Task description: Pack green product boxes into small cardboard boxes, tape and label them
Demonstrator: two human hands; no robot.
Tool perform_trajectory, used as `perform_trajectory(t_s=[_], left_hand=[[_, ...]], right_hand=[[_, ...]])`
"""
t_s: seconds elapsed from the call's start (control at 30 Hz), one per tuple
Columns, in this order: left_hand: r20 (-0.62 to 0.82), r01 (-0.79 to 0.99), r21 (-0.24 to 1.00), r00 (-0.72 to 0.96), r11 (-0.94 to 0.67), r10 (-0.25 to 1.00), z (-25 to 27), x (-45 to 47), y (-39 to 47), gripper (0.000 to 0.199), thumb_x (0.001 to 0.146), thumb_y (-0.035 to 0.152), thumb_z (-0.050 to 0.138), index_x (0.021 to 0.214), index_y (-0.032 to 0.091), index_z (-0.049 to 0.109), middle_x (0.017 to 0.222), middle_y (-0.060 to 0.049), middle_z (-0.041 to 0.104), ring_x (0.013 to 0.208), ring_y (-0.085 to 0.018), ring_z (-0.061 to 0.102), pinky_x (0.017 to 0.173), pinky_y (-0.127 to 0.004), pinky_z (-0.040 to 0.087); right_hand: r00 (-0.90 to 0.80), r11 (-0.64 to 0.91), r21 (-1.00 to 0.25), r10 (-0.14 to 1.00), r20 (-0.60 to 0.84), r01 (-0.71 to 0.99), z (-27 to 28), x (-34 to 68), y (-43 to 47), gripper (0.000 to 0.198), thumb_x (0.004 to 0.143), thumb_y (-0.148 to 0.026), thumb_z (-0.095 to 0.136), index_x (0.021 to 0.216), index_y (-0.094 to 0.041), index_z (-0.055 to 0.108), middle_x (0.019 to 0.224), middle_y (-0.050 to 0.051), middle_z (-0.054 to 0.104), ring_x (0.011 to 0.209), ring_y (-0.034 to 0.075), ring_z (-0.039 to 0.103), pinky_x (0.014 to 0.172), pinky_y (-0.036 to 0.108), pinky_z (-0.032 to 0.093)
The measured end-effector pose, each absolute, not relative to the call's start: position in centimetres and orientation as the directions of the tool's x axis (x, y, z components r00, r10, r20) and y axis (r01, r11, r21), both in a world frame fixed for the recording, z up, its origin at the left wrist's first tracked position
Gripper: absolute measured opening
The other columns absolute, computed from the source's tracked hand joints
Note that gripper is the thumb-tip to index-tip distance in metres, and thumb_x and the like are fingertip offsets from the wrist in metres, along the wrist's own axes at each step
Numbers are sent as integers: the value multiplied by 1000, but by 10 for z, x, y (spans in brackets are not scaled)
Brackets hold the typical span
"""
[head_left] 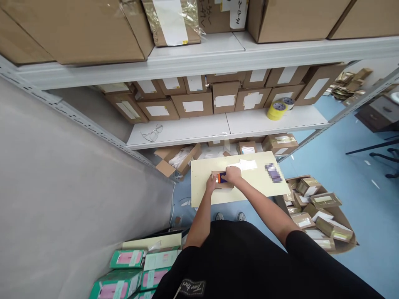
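Cardboard box point(225, 186), light and stiff by its look, best held by its ends: left hand point(211, 183) grips one, right hand point(233, 174) clasps a blue-and-orange tool point(222, 177).

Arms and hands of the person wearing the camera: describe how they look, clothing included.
The left hand and right hand show no gloves, and the forearms are bare, with no watch or bracelet visible. Short, plain black sleeves cover the upper arms. They belong to a black shirt bearing a dark patch with pale lettering.
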State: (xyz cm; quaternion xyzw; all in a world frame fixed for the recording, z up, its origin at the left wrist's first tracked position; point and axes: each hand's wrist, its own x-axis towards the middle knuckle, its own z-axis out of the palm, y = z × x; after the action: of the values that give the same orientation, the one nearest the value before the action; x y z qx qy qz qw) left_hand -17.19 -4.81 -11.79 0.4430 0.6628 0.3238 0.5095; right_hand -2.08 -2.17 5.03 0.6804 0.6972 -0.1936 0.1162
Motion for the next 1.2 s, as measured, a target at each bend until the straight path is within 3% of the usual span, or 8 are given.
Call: perform_trajectory(t_s=[0.27,0.5,0.73,0.83,0.93,1.07,1.2], left_hand=[[-432,342,841,-41,419,901,-127,-128,-38,56,101,58,49,141,21,63,133,-11,72,125,-30,67,111,-43,48],[-440,437,796,-59,419,896,-126,-124,-32,54,102,54,44,142,22,61,134,-10,72,126,-30,65,109,-39,49],[-455,466,776,-55,426,889,-119,-121,-33,54,104,53,38,143,22,60,139,-10,69,131,-28,62,112,-37,45],[-450,470,776,-57,422,891,-118,-122,-34,57,104,56,37,143,21,59,138,-11,69,130,-28,62,112,-37,46],[-400,466,804,-36,369,916,-122,-124,-36,59,103,61,35,141,21,60,140,-11,68,133,-28,60,113,-37,45],[-385,461,811,-44,361,922,-130,-127,-38,60,103,63,35,140,23,60,142,-10,66,135,-27,59,115,-36,43],[-405,447,810,-41,379,914,-132,-126,-37,60,103,61,36,141,21,59,140,-11,67,132,-28,61,113,-37,45]], right_hand=[[5,-68,-133,904,-428,989,39,67,-42,51,87,-62,68,109,-18,77,114,15,77,106,29,72,81,30,51],[258,-299,-21,854,-452,954,41,182,-85,52,88,-65,67,105,-17,78,105,17,78,100,29,73,78,30,51],[267,-318,-30,841,-470,948,-10,128,-72,51,87,-51,71,115,-9,76,111,25,76,103,33,73,83,36,52],[271,-346,-62,823,-500,936,-46,93,-69,42,92,-41,64,119,-10,72,111,24,77,104,33,73,91,43,50],[309,-391,-84,824,-474,916,-78,91,-81,41,100,-39,52,123,-11,69,112,20,77,105,29,72,96,40,48],[343,-421,-156,865,-367,893,-110,133,-96,42,99,-32,48,129,-8,65,126,23,71,128,32,60,113,43,36],[360,-502,-260,821,-442,825,-125,180,-100,53,88,-17,53,141,-12,59,135,19,68,143,32,48,122,49,27]])
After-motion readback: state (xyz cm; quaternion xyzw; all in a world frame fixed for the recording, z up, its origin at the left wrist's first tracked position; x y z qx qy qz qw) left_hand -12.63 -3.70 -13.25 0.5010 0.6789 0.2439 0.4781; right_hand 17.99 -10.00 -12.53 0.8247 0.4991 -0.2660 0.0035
